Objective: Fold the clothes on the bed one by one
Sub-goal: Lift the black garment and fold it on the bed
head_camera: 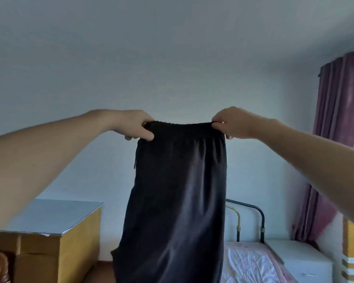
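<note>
Aloft, both hands [131,125] pinching waistband [182,126].

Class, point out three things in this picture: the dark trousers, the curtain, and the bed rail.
trousers [178,201], head view, middle of the hanging cloth
curtain [335,119], head view, upper folds
bed rail [261,219], head view, dark right-hand post

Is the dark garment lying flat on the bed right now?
No: the left hand and right hand hold the dark garment up by its waistband.
</note>
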